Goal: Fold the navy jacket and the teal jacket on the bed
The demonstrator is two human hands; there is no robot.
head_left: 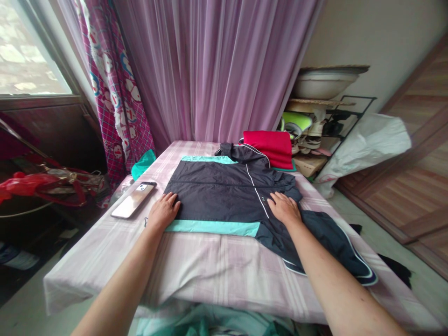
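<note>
A dark jacket [217, 191] with mint-green side bands and white piping lies spread sideways across a checked tablecloth. My left hand [164, 210] rests palm down on its left, lower edge, fingers slightly apart. On the jacket's right part, near the white stripe, lies my right hand [284, 207], flat with its fingers spread. One sleeve [332, 238] extends to the right under my right forearm, which hides part of it. Neither hand grips the cloth.
A phone [135, 200] lies left of my left hand. Folded red cloth [269, 148] sits at the table's back right. Behind the table [210, 266] hang purple curtains [217, 70]. A rack with basins and shoes [313, 135] stands at the right, beside a white bag [371, 144].
</note>
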